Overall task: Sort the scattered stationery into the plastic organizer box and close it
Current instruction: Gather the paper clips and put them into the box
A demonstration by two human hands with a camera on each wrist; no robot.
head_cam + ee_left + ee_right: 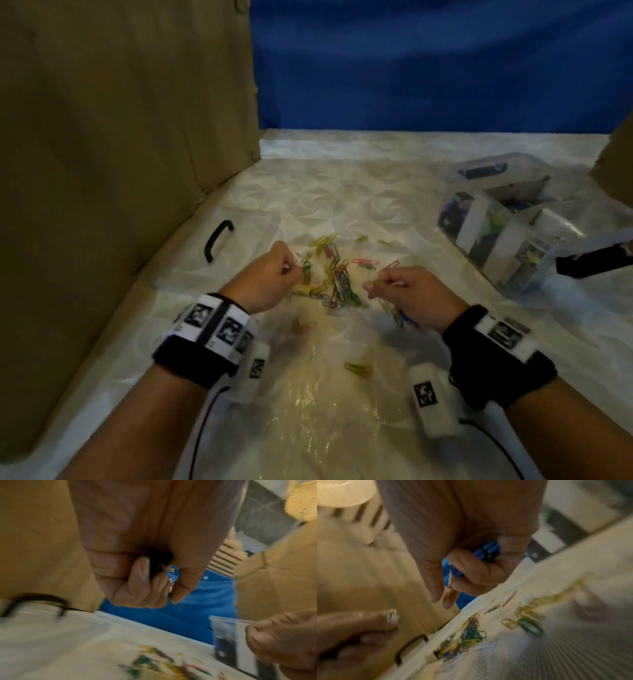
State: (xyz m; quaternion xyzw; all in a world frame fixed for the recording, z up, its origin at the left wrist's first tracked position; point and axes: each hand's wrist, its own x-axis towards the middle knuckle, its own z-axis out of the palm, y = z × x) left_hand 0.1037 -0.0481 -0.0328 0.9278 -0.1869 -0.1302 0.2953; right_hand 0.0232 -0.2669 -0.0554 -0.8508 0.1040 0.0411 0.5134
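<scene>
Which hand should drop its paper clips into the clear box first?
Probably the right hand. It already grips a bunch of coloured paper clips, and the clear plastic organizer box stands open on its side. The left hand is farther off, across the pile.

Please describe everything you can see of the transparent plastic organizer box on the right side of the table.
The clear plastic organizer box stands open on the white patterned table cover, far right of both hands. White dividers split it into compartments holding dark blue, green and yellowish items, too blurred to name. Neither hand touches it. Its lid cannot be told for certain.
</scene>
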